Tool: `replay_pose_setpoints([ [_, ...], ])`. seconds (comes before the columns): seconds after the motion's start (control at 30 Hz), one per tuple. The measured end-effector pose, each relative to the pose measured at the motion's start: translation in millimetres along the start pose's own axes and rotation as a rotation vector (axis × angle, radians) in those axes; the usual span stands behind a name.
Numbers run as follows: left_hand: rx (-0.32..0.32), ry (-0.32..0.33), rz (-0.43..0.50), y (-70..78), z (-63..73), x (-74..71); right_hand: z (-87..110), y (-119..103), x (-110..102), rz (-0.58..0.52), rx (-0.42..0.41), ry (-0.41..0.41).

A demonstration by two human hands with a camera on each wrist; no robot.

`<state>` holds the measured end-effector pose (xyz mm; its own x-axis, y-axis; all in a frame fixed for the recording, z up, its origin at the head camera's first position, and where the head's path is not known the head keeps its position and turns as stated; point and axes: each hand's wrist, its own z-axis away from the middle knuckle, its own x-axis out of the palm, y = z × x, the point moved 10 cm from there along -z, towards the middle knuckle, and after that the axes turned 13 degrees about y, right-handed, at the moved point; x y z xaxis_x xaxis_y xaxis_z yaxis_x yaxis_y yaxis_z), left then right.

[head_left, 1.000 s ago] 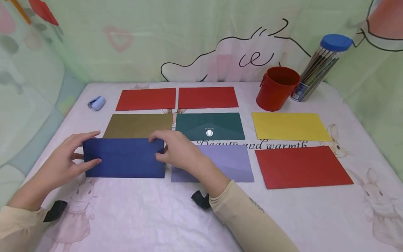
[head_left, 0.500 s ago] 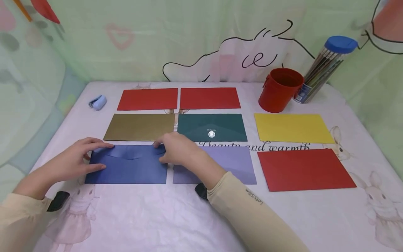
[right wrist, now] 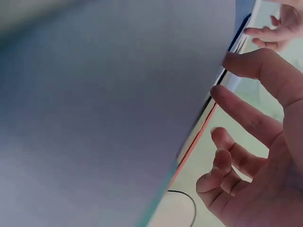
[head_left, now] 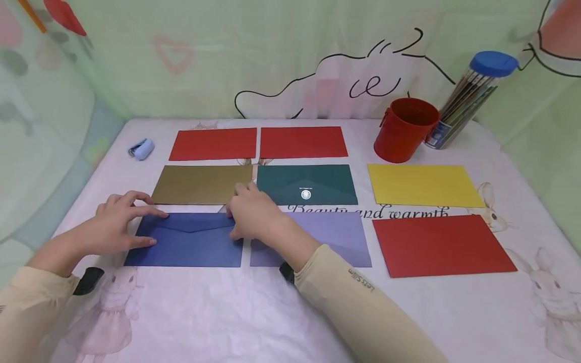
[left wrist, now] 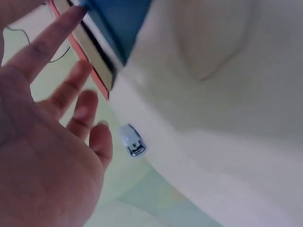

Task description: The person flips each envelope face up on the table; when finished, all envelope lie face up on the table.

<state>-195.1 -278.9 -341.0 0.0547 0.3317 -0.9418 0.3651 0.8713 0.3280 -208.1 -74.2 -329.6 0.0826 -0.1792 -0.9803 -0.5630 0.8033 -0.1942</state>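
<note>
A blue envelope (head_left: 186,247) lies at the front left of the table, its pointed flap along the far edge. At its left end is my left hand (head_left: 109,227), with thumb and index fingertips on the paper and the other fingers spread above. My right hand (head_left: 258,214) touches the envelope's right end by the flap, and its forearm crosses a lilac envelope (head_left: 331,237). In the right wrist view, the right thumb (right wrist: 251,64) and index finger stand apart, the other fingers loosely bent. The left wrist view shows a corner of the blue envelope (left wrist: 120,33) at the left fingertips.
Behind lie a gold envelope (head_left: 204,184), a dark green one (head_left: 308,176) and two red ones (head_left: 213,143). A yellow envelope (head_left: 424,185) and a larger red one (head_left: 442,247) are at right. A red bucket (head_left: 399,136), pencil jar (head_left: 463,106) and small stapler (head_left: 142,149) stand farther back.
The blue envelope, earlier showing a plain dark face, now lies flat, lower in view, with its flap side showing. Both hands have settled with it, the left shifting slightly right.
</note>
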Motion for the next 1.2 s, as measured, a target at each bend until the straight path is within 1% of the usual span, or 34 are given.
replay_pose_setpoints([
  [0.07,0.013,0.008,0.048,0.4,-7.0,-3.9,-3.2,-2,-1,0.032,-0.023,-0.014],
  [0.13,0.019,0.035,0.121,0.2,-15.6,-10.2,-7.7,-3,-2,0.033,-0.041,-0.024],
  [0.2,0.01,0.073,0.188,-2.5,-25.9,-16.6,-14.2,0,-6,-0.006,-0.045,-0.016],
  [0.3,0.003,0.11,0.246,-8.3,-39.4,-23.1,-28.7,8,-9,-0.11,-0.034,0.009],
  [0.37,-0.025,0.108,0.259,-15.6,-48.0,-21.7,-39.2,17,-10,-0.172,-0.018,0.033],
  [0.43,-0.045,0.092,0.267,-21.9,-55.7,-18.4,-48.5,26,-9,-0.197,-0.004,0.042],
  [0.5,-0.075,0.069,0.269,-28.5,-62.1,-14.0,-55.2,36,-5,-0.209,0.019,0.032],
  [0.57,-0.082,0.036,0.27,-31.8,-67.2,-9.0,-59.1,43,0,-0.217,0.035,-0.002],
  [0.67,-0.08,-0.019,0.27,-33.1,-72.4,-1.7,-60.4,49,7,-0.249,0.049,-0.06],
  [0.73,-0.089,-0.054,0.263,-34.1,-73.4,3.2,-59.7,50,11,-0.274,0.046,-0.086],
  [0.87,-0.128,-0.089,0.248,-36.8,-72.3,10.4,-58.3,50,13,-0.298,0.031,-0.089],
  [1.0,-0.149,-0.093,0.253,-37.9,-71.5,13.9,-58.2,49,14,-0.282,-0.009,-0.088],
  [1.2,-0.15,-0.055,0.271,-39.1,-75.3,11.2,-58.1,45,13,-0.298,-0.063,-0.099],
])
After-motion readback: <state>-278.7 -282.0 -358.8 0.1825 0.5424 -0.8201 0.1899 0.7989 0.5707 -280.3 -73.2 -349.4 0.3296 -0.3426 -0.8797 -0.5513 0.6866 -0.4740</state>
